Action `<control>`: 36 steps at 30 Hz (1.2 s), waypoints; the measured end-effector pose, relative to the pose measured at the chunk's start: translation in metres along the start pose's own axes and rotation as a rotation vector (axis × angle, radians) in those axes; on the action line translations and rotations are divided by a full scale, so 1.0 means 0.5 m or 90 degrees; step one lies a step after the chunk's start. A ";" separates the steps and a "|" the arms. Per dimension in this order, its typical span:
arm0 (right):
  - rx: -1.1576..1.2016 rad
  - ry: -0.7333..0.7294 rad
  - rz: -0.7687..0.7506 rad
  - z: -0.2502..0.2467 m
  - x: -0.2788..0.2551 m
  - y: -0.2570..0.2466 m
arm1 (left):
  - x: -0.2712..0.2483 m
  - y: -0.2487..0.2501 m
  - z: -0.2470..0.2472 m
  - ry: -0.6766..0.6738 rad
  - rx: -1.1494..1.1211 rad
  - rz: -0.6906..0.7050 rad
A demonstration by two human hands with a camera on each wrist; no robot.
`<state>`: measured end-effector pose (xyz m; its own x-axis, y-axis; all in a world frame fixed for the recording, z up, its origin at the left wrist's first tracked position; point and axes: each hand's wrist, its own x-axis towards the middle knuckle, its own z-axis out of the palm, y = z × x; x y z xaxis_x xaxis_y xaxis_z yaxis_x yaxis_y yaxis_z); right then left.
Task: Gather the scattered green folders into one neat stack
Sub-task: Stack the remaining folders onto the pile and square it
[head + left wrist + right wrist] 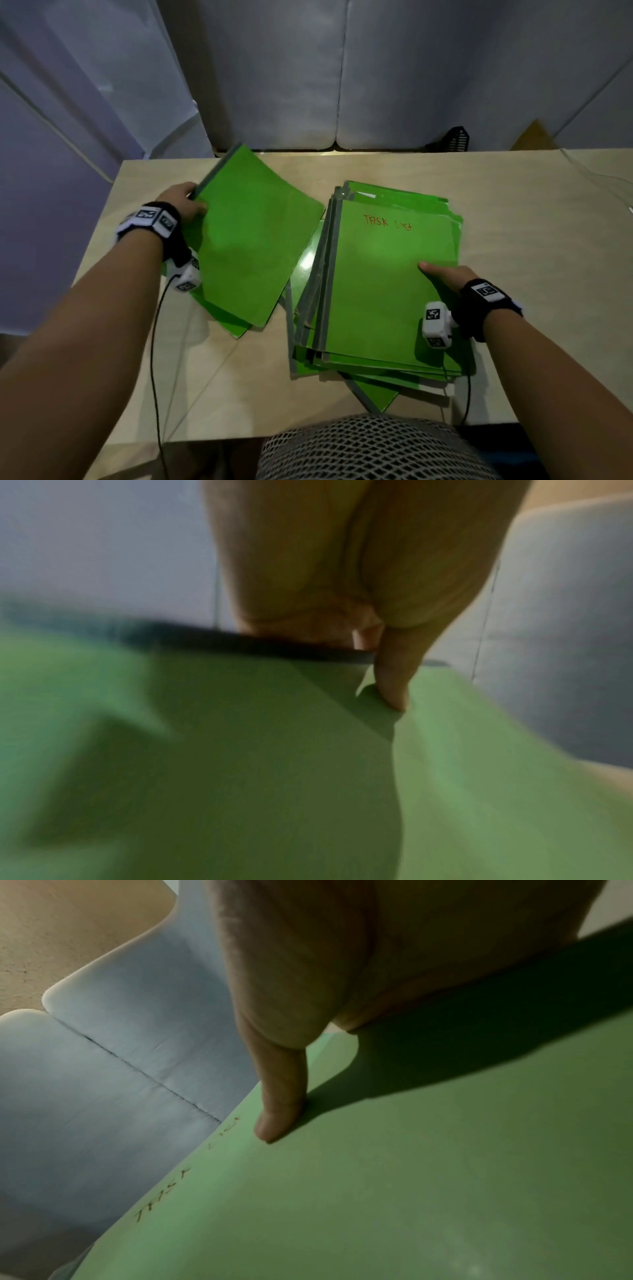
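My left hand (185, 205) grips a green folder (246, 240) by its dark spine edge, with the thumb (394, 683) on the cover (240, 750). The folder is tilted up over the table's left half. Another green folder (233, 325) lies beneath it. To the right sits an uneven stack of green folders (376, 291); the top one reads "TASK LIST" in red. My right hand (442, 274) holds the stack's right edge, its thumb (277, 1110) flat on the top cover (411, 1177) and its fingers hidden past the edge. One folder (376, 394) sticks out askew under the stack.
The light wooden table (531, 240) has bare room at the right and front left. A black mesh basket (452, 138) stands behind its far edge, before grey cushions (411, 85). A black cable (154, 342) hangs from my left wrist. A white mesh surface (370, 448) is at the near edge.
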<state>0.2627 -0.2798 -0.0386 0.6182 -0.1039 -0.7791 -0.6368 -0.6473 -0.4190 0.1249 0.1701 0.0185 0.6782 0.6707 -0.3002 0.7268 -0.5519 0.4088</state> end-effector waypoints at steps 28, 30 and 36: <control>0.013 0.054 0.004 0.020 0.005 -0.007 | 0.031 -0.045 0.079 -0.126 -0.016 -0.226; 0.014 0.053 -0.001 0.021 0.007 -0.004 | 0.025 -0.008 0.046 -0.120 -0.007 -0.193; 0.032 0.036 -0.017 0.019 0.003 0.004 | -0.046 0.181 -0.058 0.062 0.149 0.019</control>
<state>0.2579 -0.2742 -0.0450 0.6590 -0.1302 -0.7408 -0.6415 -0.6114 -0.4633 0.1718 0.1191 0.0875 0.6941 0.6908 -0.2026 0.7199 -0.6640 0.2022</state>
